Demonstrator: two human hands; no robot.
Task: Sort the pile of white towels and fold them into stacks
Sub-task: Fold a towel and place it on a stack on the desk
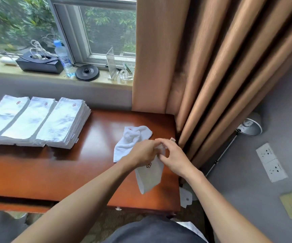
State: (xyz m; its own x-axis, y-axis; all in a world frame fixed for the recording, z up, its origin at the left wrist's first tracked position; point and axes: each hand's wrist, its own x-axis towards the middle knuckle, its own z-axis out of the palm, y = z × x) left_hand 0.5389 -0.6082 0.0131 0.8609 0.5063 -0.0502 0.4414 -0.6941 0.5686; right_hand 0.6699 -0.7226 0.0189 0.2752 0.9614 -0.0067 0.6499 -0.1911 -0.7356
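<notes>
Two hands meet on my feed above the right end of the table. The left hand (142, 153) and the right hand (175, 159) have their fingertips bunched close together, each pinching the top edge of a narrow white terry towel (150, 179). That towel hangs from the fingers as a long, soft strip. Its long axis runs from the pinch toward me and slightly left, with the free end pointing at the near table edge. I cannot tell whether that end touches the wood. A small red embroidered logo (148, 165) sits just below the left fingers, near the held end. The cloth looks nubby and limp.

Just beyond the left knuckles, a crumpled white terry towel (130, 140) lies in a loose heap on the glossy reddish-brown wooden table (71, 171), with a red logo at its far corner. Well to the left of the fingers stand three flat stacks of folded white towels (34, 120), side by side and touching. Each is a long rectangle with its long axis running away from me and a red logo at its far end. Right of the right fingers hang heavy tan pleated curtains (203, 71). Below the right wrist, beside the table's end, a white cloth with a logo (186, 199) shows, partly hidden.
</notes>
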